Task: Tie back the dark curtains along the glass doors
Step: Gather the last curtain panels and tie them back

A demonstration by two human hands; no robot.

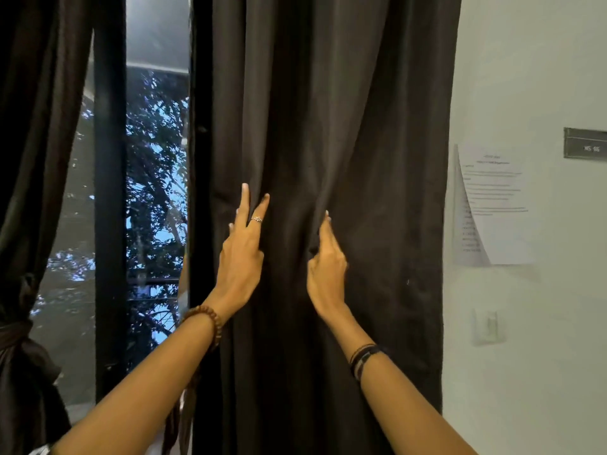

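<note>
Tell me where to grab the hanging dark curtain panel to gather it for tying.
Grip the dark curtain panel at mid-height, where the left hand and right hand rest. Come from both outer edges, sweeping inward: its vertical folds bunch sideways easily.

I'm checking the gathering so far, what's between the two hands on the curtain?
In the head view, only a bunched vertical fold of the dark curtain lies between the left hand and the right hand.

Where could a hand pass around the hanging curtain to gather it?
Open gap at its left edge, against the dark door frame. On the right the curtain hangs close against the white wall. Left hand and right hand crowd the middle folds.
</note>
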